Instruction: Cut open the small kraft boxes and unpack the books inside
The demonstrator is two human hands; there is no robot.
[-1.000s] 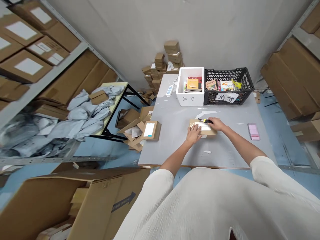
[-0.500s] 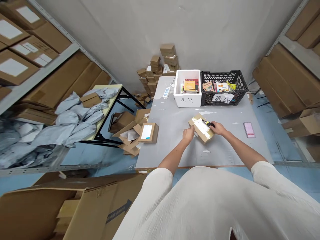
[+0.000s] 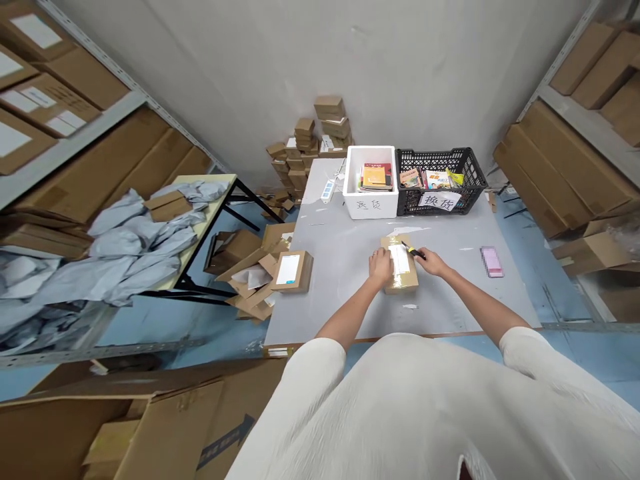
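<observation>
A small taped cardboard box (image 3: 407,281) with a white label on top lies on the grey table (image 3: 340,267) in front of me. My left hand (image 3: 381,265) grips its left side, the fingers curled over the top edge. In my right hand (image 3: 431,261) is a yellow and black utility knife (image 3: 415,251), its tip over the label near the far end of the box. Whether the blade touches the cardboard I cannot tell.
Behind the box stand a white foam box (image 3: 370,205) and a black plastic crate (image 3: 470,193), both with books. A labelled carton (image 3: 294,272) sits at the left table edge, a pink phone (image 3: 492,261) at the right. Opened cartons (image 3: 250,277) lie left of the table.
The cardboard box has turned so that its sides run nearly straight away from me. My left hand has shifted further onto its top; the knife stays over the label.
</observation>
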